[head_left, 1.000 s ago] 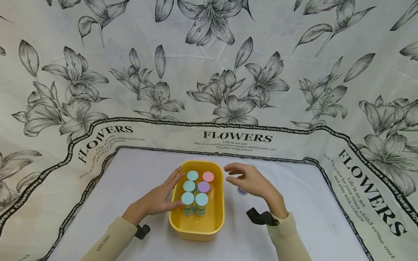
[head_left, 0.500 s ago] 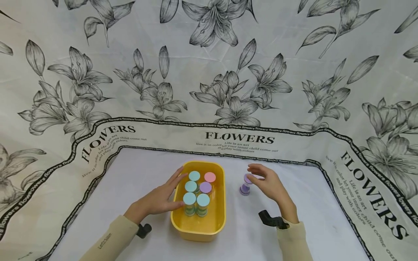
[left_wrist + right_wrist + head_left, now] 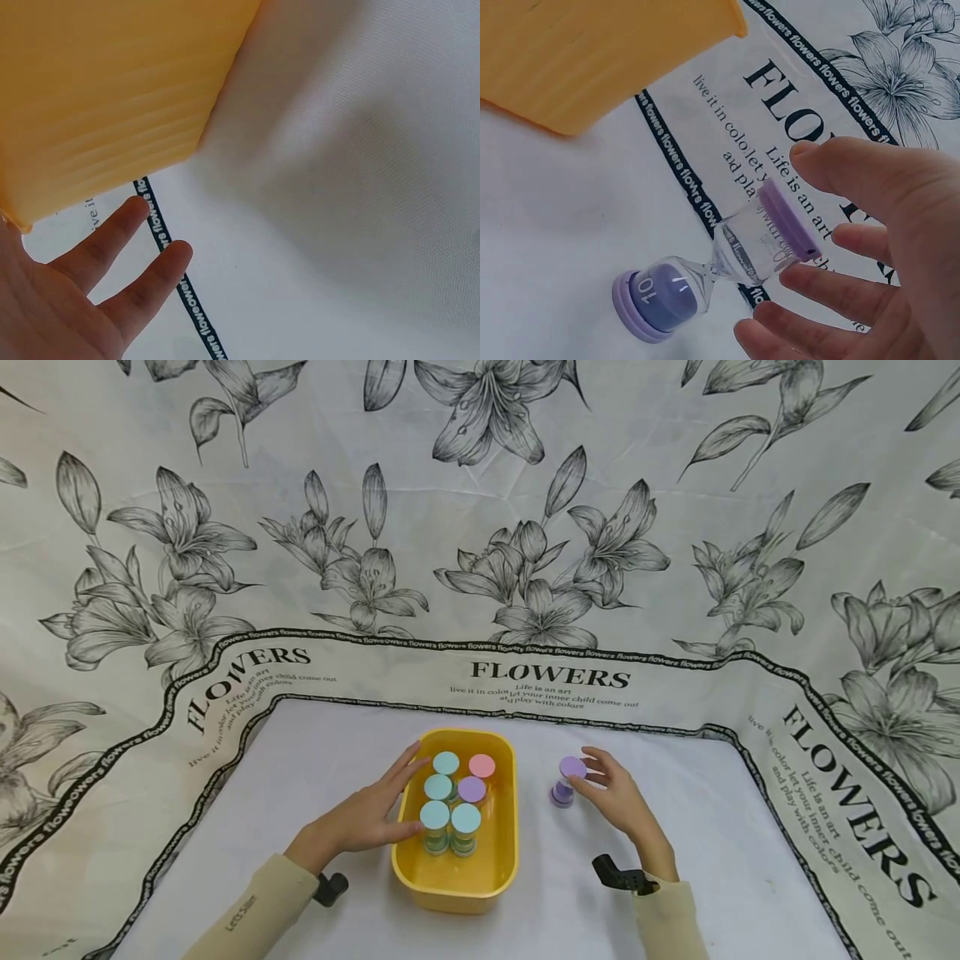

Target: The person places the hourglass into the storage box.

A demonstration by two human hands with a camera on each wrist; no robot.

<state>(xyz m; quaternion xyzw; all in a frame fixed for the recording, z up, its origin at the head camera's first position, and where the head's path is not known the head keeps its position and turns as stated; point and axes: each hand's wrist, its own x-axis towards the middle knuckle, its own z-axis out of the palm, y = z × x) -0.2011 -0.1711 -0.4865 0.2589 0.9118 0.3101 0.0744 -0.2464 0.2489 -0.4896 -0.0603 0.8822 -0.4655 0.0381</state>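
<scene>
In the head view, a purple-capped sand timer [image 3: 562,785] stands upright on the white tablecloth, to the right of a yellow tub [image 3: 498,877]. My right hand [image 3: 615,792] surrounds its upper end from the right. In the right wrist view, the thumb is apart from the purple cap [image 3: 787,221] and the fingers spread loosely beside the glass; whether a fingertip touches is unclear. Purple sand, marked 10, fills the lower bulb [image 3: 664,292]. My left hand [image 3: 360,814] lies along the tub's left rim with fairly straight, spread fingers, partly hidden in the left wrist view.
Inside the tub stand several teal-capped sand timers [image 3: 435,817], one pink-capped timer [image 3: 482,766] and one purple-capped timer [image 3: 472,789]. A flower-printed cloth [image 3: 540,610] rises behind the white tabletop [image 3: 337,735]. Each wrist carries a black camera mount [image 3: 618,874].
My right hand has moved right from beside the tub to the purple sand timer, uncovering it and placing thumb and fingers about its top. My left hand keeps its place on the rim.
</scene>
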